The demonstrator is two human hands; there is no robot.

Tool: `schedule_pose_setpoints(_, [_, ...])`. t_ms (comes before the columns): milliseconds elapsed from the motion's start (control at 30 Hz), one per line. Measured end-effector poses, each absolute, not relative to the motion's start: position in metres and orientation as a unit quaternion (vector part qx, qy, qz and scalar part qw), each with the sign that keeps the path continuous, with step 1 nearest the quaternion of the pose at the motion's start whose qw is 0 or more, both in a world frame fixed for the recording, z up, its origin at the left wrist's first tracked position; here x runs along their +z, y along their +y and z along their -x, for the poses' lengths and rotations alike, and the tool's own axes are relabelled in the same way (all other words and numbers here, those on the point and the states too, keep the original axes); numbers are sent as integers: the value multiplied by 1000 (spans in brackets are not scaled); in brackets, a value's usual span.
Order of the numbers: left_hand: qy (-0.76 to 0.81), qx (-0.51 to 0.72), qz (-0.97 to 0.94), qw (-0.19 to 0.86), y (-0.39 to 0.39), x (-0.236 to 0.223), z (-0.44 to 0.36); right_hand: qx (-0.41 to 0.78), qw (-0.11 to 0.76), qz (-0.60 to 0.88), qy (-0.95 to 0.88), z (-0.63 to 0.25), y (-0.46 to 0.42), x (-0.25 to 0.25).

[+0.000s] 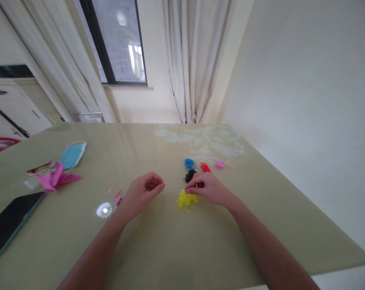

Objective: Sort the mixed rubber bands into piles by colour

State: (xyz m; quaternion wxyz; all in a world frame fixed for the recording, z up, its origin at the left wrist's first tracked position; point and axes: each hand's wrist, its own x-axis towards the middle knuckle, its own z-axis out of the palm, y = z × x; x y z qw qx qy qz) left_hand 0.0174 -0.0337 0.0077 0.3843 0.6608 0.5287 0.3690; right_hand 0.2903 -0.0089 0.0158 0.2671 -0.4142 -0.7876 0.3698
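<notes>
A pile of small yellow rubber bands point(186, 199) lies on the table in front of me. My right hand point(209, 188) is over its upper right edge, thumb and fingers pinched together at the bands; what is between the tips is hidden. To the left of the pile, my left hand point(144, 195) is held above the table with thumb and forefinger closed. A tiny pale bit shows at those fingertips, too small to name. Beyond my right hand sit small heaps of black bands point(190, 176), blue bands point(189, 164) and red bands point(205, 167), the black and red partly covered.
A pink bundle point(220, 164) lies at the right. Left of my left hand are a few loose coloured bands point(118, 198) and a clear round dish point(104, 210). Farther left lie a phone point(15, 219), a pink folded paper point(57, 177) and a blue face mask point(73, 156).
</notes>
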Motion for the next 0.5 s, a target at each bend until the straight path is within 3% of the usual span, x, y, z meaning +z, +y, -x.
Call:
schedule_pose_setpoints(333, [494, 391, -578, 518, -40, 12, -28, 345, 214, 425, -809, -284, -10, 8])
schedule_pose_setpoints(500, [471, 393, -574, 543, -43, 13, -34, 349, 299, 403, -791, -279, -17, 12])
